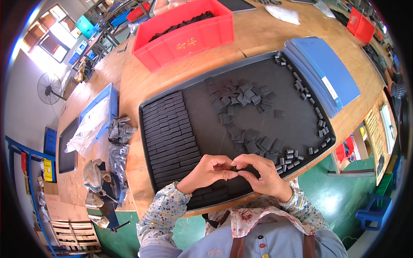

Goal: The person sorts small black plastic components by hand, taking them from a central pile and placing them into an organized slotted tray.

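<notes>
My left hand (211,173) and my right hand (266,175) meet above the near edge of a black tray (200,112), fingertips pinched together. Whatever lies between the fingers is small, dark and mostly hidden. Flat black rectangular pieces (170,133) are packed in tight rows along the tray's left side, reaching under my left forearm. Loose flat black pieces (246,95) lie scattered in the middle, with another heap (262,142) just beyond my right hand. Short black cylinders (289,155) sit near that hand, and more line the tray's right edge.
A red bin (185,45) of black pieces stands beyond the tray. Blue folders (322,73) are stacked at its right. To the left are a blue crate (112,102) with white plastic, dark gloves (121,130) and a pale glove (95,175). Another person's arm shows at the top.
</notes>
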Motion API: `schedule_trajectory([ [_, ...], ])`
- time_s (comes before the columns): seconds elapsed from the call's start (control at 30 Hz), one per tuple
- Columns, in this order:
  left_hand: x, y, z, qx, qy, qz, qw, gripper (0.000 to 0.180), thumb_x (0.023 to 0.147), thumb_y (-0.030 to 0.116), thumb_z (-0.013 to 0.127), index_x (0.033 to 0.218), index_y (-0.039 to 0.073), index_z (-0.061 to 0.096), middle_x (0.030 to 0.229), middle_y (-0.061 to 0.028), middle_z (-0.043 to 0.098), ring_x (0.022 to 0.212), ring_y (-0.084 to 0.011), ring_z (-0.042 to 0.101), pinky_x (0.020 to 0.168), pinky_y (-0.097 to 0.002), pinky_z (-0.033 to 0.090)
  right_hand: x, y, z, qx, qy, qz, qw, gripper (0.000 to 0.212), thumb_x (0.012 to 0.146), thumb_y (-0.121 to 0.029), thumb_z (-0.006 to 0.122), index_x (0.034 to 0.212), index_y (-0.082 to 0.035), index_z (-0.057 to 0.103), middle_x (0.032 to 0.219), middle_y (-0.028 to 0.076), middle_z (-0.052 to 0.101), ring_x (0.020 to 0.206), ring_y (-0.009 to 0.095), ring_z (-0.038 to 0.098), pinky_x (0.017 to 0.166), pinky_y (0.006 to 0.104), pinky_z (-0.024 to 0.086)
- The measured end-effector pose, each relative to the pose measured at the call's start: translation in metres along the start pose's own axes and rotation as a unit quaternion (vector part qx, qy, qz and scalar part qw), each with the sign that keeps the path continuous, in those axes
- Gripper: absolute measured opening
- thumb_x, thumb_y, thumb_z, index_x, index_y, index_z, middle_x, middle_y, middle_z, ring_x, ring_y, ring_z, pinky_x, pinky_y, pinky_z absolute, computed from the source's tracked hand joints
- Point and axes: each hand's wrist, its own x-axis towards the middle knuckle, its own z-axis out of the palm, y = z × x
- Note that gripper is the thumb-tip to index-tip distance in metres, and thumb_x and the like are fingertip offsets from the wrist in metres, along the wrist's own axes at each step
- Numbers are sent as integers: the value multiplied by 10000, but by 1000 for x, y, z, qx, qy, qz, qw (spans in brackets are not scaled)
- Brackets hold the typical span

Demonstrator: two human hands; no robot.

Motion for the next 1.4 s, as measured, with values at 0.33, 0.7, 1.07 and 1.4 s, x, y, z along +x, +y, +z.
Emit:
schedule_trajectory([
  [0.33,-1,8,3,8,-7,-13,1000,226,890,156,760,1003,-26,686,801,-21,694,706,-62,619,637,-237,519,-6,9,-4,47,68,39,996,379,837,107,677,1187,-11,594,1047,78,693,856,143,676,788,278,546],
  [0.7,0,-4,8,324,21,262,909,246,770,101,826,663,40,614,751,-45,641,619,-202,599,548,-315,466,-5,5,-53,-294,22,46,954,266,721,-1,770,966,-39,673,933,82,677,889,301,617,774,388,513],
  [1.07,2,2,3,296,35,156,942,288,897,194,746,738,-29,658,660,-68,604,500,-135,519,467,-283,398,-8,0,-38,-380,-11,70,922,421,683,-19,795,1070,-51,634,1033,87,600,943,306,593,791,408,514],
  [1.4,-1,1,1,251,58,120,959,121,897,120,731,933,4,731,837,-70,712,637,-114,639,565,-253,504,-4,4,-29,-305,75,22,949,324,732,108,689,1019,-28,624,1011,123,628,945,327,618,793,406,515],
])
